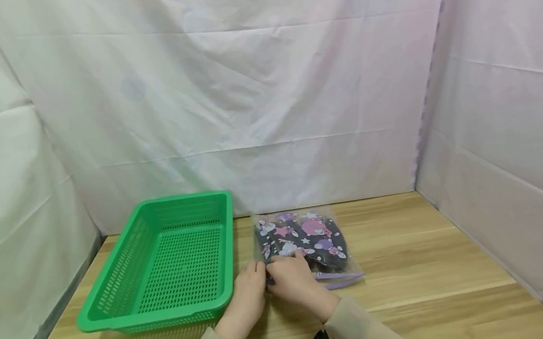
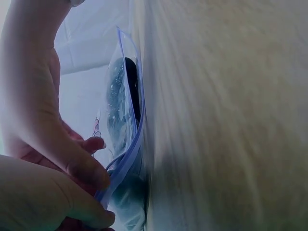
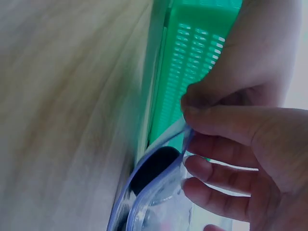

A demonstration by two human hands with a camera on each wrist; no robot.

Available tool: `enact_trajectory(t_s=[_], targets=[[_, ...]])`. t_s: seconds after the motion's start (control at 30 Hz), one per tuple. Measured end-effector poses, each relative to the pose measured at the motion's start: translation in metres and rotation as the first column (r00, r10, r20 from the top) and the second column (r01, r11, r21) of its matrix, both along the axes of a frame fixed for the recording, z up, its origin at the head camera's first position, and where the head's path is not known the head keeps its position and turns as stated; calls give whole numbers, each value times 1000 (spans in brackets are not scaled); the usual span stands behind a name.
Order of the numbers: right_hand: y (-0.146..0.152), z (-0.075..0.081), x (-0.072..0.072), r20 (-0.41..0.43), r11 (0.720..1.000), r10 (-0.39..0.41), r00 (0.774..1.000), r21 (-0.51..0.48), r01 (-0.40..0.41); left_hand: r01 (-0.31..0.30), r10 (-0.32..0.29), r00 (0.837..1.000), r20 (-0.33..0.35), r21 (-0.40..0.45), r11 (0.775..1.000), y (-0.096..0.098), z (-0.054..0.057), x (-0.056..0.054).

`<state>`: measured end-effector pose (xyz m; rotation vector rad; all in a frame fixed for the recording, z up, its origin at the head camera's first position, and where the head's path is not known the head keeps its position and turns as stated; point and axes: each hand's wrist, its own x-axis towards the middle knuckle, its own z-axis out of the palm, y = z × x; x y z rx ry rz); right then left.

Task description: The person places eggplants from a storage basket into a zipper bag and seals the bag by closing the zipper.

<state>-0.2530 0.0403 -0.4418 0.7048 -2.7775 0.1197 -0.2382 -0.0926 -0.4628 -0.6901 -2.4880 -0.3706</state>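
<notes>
A clear zip bag (image 1: 339,275) with a purple zip edge lies flat on the table. Inside it is a dark item (image 1: 317,232) printed with pink, purple and white cartoon figures and stars. My left hand (image 1: 251,282) pinches the left end of the bag's zip edge (image 2: 126,163). Right beside it, my right hand (image 1: 290,277) pinches the same edge between thumb and forefinger, its other fingers (image 3: 216,197) loosely bent over the bag. Toward the right, the two purple strips stand apart, and the dark contents (image 3: 154,166) show between them.
To the left of the bag stands a green plastic basket (image 1: 231,243) with slotted sides and floor, close to my left forearm. White cloth walls (image 1: 251,92) enclose the wooden table (image 1: 428,263) at the back and both sides.
</notes>
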Motion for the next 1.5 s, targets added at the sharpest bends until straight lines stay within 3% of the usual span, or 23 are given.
enact_trajectory(t_s=[0.23, 0.53, 0.8, 1.03, 1.13, 1.37, 1.5], targets=[[-2, 4, -2, -78, 1000, 0, 997, 2, 1, 19, -20, 999, -46, -19, 1000, 2, 5, 2], [9, 4, -1, -103, 999, 8, 995, 38, -4, -4, 3, 1000, -7, -54, 999, 8, 13, 10], [16, 5, -1, -97, 1000, 1, 995, 21, 1, -89, 71, 992, -108, -180, 980, 13, 20, 11], [15, 1, 1, -100, 1000, 19, 995, -2, -19, -137, 51, 965, -258, -331, 934, 10, 21, 12], [13, 1, 3, -106, 999, 30, 994, -33, -34, -143, 31, 956, -292, -370, 918, 8, 21, 12], [11, 5, 4, -147, 993, 54, 988, -97, -69, -132, 1, 943, -332, -370, 919, 6, 24, 10], [12, 6, 3, -174, 990, 70, 982, -106, -89, -125, 0, 947, -323, -369, 921, 5, 27, 10]])
